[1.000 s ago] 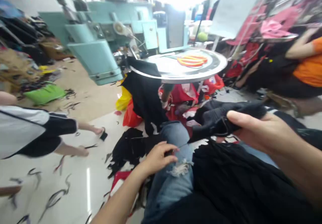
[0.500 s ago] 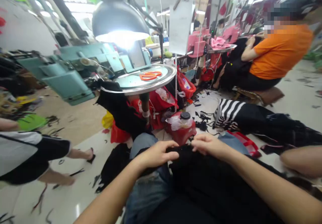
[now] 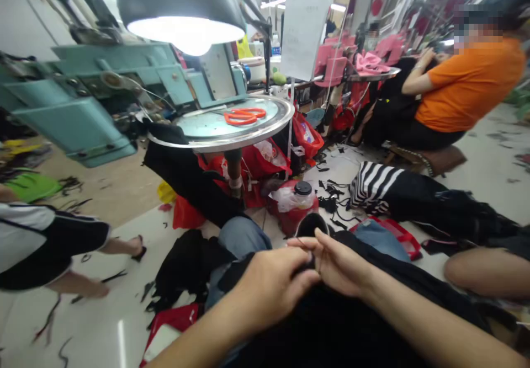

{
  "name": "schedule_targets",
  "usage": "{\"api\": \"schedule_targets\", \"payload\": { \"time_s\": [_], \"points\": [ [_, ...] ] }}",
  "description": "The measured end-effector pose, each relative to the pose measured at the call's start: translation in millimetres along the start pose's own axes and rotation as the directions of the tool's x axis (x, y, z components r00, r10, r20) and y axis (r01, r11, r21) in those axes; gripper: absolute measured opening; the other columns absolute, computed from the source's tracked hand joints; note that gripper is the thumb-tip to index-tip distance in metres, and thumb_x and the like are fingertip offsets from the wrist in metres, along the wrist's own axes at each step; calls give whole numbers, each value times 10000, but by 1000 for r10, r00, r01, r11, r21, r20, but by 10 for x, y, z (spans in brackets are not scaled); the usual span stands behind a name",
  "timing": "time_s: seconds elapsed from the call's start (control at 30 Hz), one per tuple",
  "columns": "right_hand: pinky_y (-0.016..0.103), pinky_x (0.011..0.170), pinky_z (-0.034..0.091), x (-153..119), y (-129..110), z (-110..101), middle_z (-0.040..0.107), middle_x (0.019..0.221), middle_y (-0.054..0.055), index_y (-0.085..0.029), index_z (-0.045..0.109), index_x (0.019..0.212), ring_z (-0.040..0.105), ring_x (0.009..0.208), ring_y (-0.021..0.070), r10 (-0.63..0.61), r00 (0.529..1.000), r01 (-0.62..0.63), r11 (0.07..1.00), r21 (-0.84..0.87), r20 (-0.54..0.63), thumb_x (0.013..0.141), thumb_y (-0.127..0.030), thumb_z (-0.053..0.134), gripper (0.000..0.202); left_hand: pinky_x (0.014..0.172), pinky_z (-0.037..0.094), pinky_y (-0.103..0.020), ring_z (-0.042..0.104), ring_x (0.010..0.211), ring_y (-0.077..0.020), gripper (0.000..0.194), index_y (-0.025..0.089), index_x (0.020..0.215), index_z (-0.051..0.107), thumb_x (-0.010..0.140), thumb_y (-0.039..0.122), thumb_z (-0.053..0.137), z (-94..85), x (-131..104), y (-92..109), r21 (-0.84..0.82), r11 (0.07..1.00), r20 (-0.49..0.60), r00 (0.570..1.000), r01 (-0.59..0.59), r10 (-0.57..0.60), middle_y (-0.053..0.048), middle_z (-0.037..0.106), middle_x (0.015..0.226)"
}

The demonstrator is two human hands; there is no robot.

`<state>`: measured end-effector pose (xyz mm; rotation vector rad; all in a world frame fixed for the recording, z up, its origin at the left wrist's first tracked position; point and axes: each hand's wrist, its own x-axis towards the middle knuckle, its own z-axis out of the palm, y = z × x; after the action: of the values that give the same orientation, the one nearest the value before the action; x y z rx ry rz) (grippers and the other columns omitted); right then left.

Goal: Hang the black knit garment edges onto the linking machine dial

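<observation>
Black cloth [image 3: 298, 329] lies over my lap and jeans. My left hand [image 3: 277, 280] is closed on a bunched piece of it, thumb and fingers pinching near the other hand. Right beside it, my right hand [image 3: 335, 263] has its fingertips together at the same bit of cloth; what lies between them is too small to make out. Just beyond the hands a dark rounded fold [image 3: 311, 225] of fabric stands up. Orange-handled scissors [image 3: 244, 116] rest on the round machine table [image 3: 199, 144].
A lit lamp [image 3: 178, 4] hangs over the teal machine [image 3: 74, 120]. A red container [image 3: 290, 213] with a black lid stands on the floor ahead. A person in orange [image 3: 472, 86] sits at right; another person's legs [image 3: 83, 285] are at left.
My hands have come together over the lap, the left moving right. The dark fold now rises beyond them. The view has shifted closer to the lamp and machine.
</observation>
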<state>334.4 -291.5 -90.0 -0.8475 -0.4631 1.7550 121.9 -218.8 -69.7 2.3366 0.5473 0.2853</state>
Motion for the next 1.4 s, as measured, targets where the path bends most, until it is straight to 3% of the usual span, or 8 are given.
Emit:
{"api": "schedule_targets", "payload": {
  "time_s": [0.1,0.23,0.47,0.7,0.9,1.0,1.23,1.4],
  "points": [
    [342,871,531,-15,-139,-54,627,648,-31,-203,675,743,617,651,132,-299,930,327,938,110,-212,807,-368,726,184,1057,433,-372,511,1300,-300,860,181,1412,442,744,652,713,256,63,-326,94,995,0,999,-35,35,-166,538,1421],
    [277,813,547,-362,-793,-330,408,499,-101,-198,682,842,417,438,62,-467,820,477,877,-54,-332,859,-235,652,51,806,525,-329,692,901,-233,329,223,1130,622,971,459,458,196,-64,-987,234,954,31,979,188,-200,-77,727,979],
    [310,623,525,67,-88,-124,641,636,1,-200,692,828,604,562,170,-127,992,118,938,-326,-7,847,-583,606,393,1015,416,-446,564,1168,-316,457,223,1093,653,879,616,560,325,384,-211,249,967,57,998,-47,34,-126,647,1225],
    [284,563,460,-558,-855,-795,293,387,-100,-189,724,815,275,376,64,-273,955,230,928,-294,-116,778,-600,651,420,737,520,-315,685,811,-234,336,168,985,667,925,455,505,-278,97,-1085,180,958,-4,974,224,-227,-62,724,865],
    [330,628,526,-400,-4,-268,721,863,96,-175,710,1091,632,600,170,136,987,-122,982,-144,90,741,-602,701,552,759,516,-323,693,816,-229,358,212,1077,617,993,485,401,-6,24,-134,189,955,-78,973,227,-216,-55,716,885],
    [441,926,513,-187,256,-11,712,890,53,-223,699,882,666,817,212,-108,994,109,990,89,-27,786,-613,665,403,1048,434,-464,581,1202,-326,645,190,1282,556,850,669,568,269,24,103,173,966,58,981,-192,185,-170,630,1290],
    [249,597,523,-614,-568,-372,687,900,-56,-378,649,1149,222,392,54,-597,743,526,800,-289,-303,888,-299,562,286,702,511,-313,707,771,-244,382,190,1076,636,997,485,406,22,-219,-878,336,922,59,973,193,-225,-80,729,843],
    [284,642,519,-75,-40,-211,745,879,32,-229,727,967,616,612,146,-210,977,193,939,-284,-27,844,-538,640,344,888,487,-365,664,992,-281,486,230,1123,636,889,641,522,69,200,-292,265,964,129,992,-21,-14,-99,703,1024]
  ]
}}
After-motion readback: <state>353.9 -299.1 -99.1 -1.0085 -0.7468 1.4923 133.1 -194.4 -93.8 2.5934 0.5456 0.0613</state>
